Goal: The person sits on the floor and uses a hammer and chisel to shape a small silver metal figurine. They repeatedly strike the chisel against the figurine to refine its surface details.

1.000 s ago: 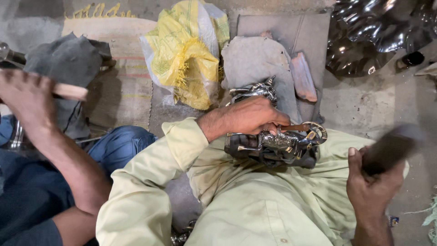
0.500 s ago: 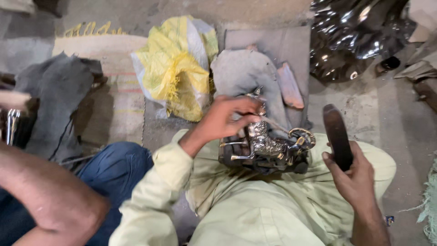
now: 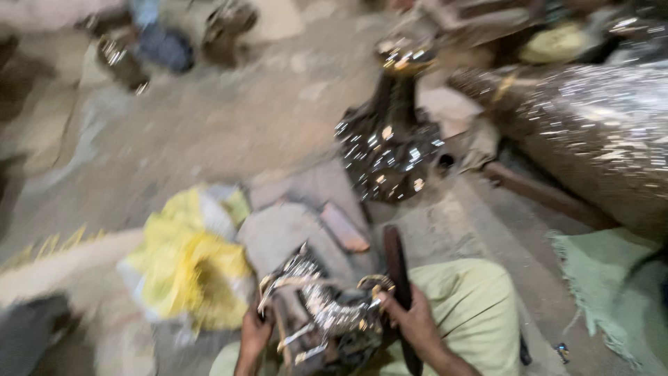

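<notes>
Ornate metal piece (image 3: 316,306) on lap, left hand (image 3: 254,333) at its 9 o'clock, fingers gripping. Right hand (image 3: 414,322) at 3 o'clock, fingers wrapped round dark tool (image 3: 396,271). Work looks mid-way; frame blurred.

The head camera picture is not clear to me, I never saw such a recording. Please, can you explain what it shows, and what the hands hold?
A person wears the camera on the head, so it looks down at their own two hands; the picture is blurred. The left hand grips a shiny metal ornament resting on the lap. The right hand holds a dark, long tool beside it. On the floor lie a yellow bag, a grey cloth and a dark glittering vase-shaped piece.
</notes>
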